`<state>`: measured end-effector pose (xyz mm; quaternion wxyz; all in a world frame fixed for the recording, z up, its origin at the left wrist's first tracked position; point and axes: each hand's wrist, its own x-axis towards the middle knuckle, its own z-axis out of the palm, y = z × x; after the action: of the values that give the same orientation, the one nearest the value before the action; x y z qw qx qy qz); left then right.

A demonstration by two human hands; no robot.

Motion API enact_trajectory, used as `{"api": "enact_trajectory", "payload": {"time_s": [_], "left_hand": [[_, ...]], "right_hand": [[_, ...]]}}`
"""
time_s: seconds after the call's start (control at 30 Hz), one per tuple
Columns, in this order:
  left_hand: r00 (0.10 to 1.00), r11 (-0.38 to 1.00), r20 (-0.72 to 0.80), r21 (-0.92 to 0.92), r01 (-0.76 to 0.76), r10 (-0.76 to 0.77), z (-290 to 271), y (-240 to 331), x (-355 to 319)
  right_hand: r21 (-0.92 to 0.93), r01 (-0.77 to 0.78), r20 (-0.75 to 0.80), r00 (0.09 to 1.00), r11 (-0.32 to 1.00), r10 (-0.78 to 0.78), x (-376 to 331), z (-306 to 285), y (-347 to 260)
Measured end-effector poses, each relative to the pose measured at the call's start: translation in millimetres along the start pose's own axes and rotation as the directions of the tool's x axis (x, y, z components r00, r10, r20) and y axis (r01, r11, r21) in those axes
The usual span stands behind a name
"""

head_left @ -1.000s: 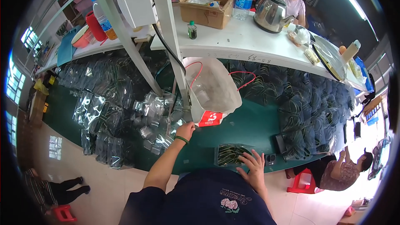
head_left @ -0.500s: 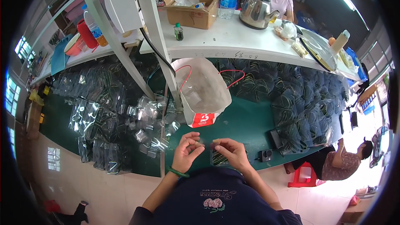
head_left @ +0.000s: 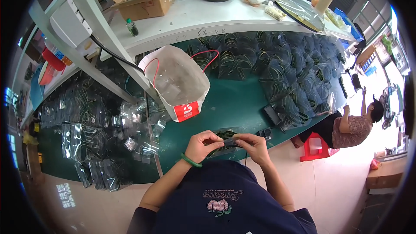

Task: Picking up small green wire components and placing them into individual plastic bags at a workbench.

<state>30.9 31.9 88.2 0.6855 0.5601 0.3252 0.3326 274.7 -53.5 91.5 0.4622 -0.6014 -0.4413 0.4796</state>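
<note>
At the front edge of the green table, my left hand (head_left: 202, 145) and my right hand (head_left: 253, 147) are close together, fingertips pinching. Between them is the dark edge of a clear plastic bag (head_left: 229, 142), one end in each pinch. Thin yellow-green lines show on the dark contents of the bag, partly hidden by my fingers. A green bangle (head_left: 191, 160) circles my left wrist. Beyond my hands stands an open white paper bag (head_left: 184, 78) with red handles and a red patch; pale, clear scraps lie inside it.
Piles of filled clear bags (head_left: 299, 73) cover the right side; more dark packets (head_left: 86, 121) and small clear packets (head_left: 134, 125) lie left. A small black device (head_left: 264, 134) sits right of my hand. White posts and a shelf (head_left: 173, 26) rise behind. A person (head_left: 357, 123) sits at right.
My hands have come together on the bag's edge; the left one was empty and loosely curled. The whole view has shifted, moving the table things left and up. The seated person's arm is raised.
</note>
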Motion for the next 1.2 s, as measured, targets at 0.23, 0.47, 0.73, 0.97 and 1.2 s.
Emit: {"api": "enact_trajectory", "payload": {"time_s": [0.23, 0.47, 0.73, 0.97, 1.2], "left_hand": [[0.996, 0.812, 0.06, 0.577, -0.086, 0.063, 9, -30, 27], [0.984, 0.677, 0.098, 0.715, -0.174, 0.15, 10, -49, 37], [0.951, 0.774, -0.07, 0.601, -0.2, 0.3, 30, -8, 11], [0.981, 0.992, -0.149, -0.065, 0.113, -0.121, 39, -9, 6], [0.995, 0.755, -0.005, 0.652, -0.074, 0.101, 2, 40, 29]], "right_hand": [[-0.544, 0.054, 0.019, 0.998, 0.837, -0.052, -8, -26, 13], [-0.836, 0.235, 0.158, 0.969, 0.497, -0.191, -5, -12, 20], [-0.694, 0.163, 0.071, 0.985, 0.702, -0.158, -10, -4, -24], [-0.5, 0.368, 0.057, 0.917, 0.784, -0.394, -12, 28, -47], [-0.361, 0.19, -0.127, 0.96, 0.913, -0.25, 0, 17, -18]]}}
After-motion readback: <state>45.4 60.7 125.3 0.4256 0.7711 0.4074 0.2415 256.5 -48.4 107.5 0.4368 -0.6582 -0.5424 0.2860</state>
